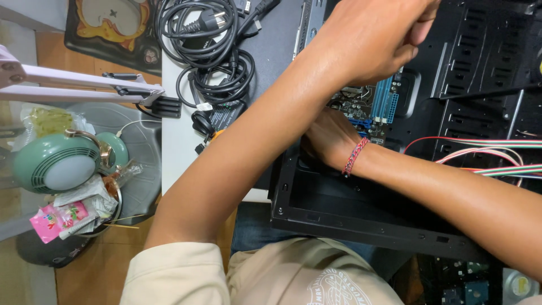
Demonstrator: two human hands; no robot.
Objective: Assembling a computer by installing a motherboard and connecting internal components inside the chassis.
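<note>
Cream cloth: the person's cream shirt (186,277) lies nearest the camera, below both grips
Case rim: the black front edge of the open computer case (361,217) runs just below the right grip, resting on the white table (180,152)
Right grip: the right hand (330,135), with a red and blue woven bracelet (355,156) at the wrist, reaches into the case under the left forearm; its fingers are hidden, so I cannot tell whether it is clenched or released
Motherboard: the green circuit board (361,104) sits inside the case, touching or just beyond the right grip, with blue slots (385,101) above and right of it
Wires: red, white and green striped cables (497,152) cross the case floor to the right of the right grip, over the forearm
Left grip: the left hand (372,34) is above the right one, crossed over it, fingers curled into a loose fist over the board; what it pinches, if anything, cannot be told
Cables: black coiled power leads (209,51) lie on the table well left of the left grip
Far left: a green round lamp (56,164) and a bowl of wrappers (73,214) stand beside the table, well apart from both grips
</note>
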